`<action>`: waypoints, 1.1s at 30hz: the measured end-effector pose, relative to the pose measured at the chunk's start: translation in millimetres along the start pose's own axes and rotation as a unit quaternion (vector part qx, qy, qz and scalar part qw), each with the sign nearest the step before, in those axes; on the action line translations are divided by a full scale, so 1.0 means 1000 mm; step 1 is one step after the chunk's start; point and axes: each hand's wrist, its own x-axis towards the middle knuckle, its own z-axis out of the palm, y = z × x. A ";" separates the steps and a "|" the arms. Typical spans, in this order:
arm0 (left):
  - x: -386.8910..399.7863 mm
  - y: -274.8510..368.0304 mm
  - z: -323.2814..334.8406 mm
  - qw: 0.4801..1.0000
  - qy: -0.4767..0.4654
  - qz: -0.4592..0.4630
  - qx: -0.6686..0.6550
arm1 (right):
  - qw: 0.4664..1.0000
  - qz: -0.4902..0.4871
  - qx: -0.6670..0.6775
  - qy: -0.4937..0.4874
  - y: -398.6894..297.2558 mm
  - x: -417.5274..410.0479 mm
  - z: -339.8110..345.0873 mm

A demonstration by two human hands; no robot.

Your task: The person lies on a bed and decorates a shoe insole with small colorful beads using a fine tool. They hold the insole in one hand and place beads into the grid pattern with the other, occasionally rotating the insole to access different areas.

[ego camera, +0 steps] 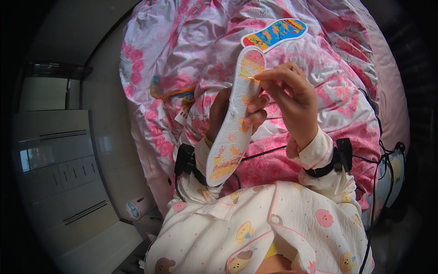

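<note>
A white embroidered shoe insole [236,133] stands tilted before me, with red, yellow and orange stitches at both ends and small patches between. My left hand [256,113] grips it around the middle; part of that hand is hidden behind the insole. At the upper right edge, the thumb and forefinger of my right hand [291,92] pinch a thin needle [251,78] that lies against the yellow stitching. Beyond the top of this insole, a second insole [280,33] with blue, red and orange embroidery rests on the floral quilt [191,44].
Embroidery threads [178,92] in orange, blue and yellow lie on the quilt to the left, near a small white tag [181,115]. Black cables [385,161] run along the right and from both wrist devices. Drawer cabinets [58,161] and a cylindrical container [136,208] stand at the left.
</note>
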 end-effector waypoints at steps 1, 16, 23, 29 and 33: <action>0.000 0.000 0.000 1.000 0.002 0.002 0.000 | 1.000 0.005 0.003 0.000 0.000 0.000 0.000; 0.002 -0.011 0.013 0.984 0.103 0.120 0.087 | 0.999 -0.011 -0.041 0.011 -0.001 0.001 0.000; 0.008 -0.002 0.027 0.836 0.196 0.206 0.470 | 0.996 -0.033 -0.084 0.019 0.006 0.002 -0.004; 0.010 -0.006 0.034 0.803 0.165 0.206 0.534 | 0.969 0.160 0.189 0.013 0.008 -0.004 -0.004; 0.010 -0.010 0.033 0.783 0.185 0.187 0.564 | 0.919 0.221 0.324 0.046 0.004 -0.006 -0.008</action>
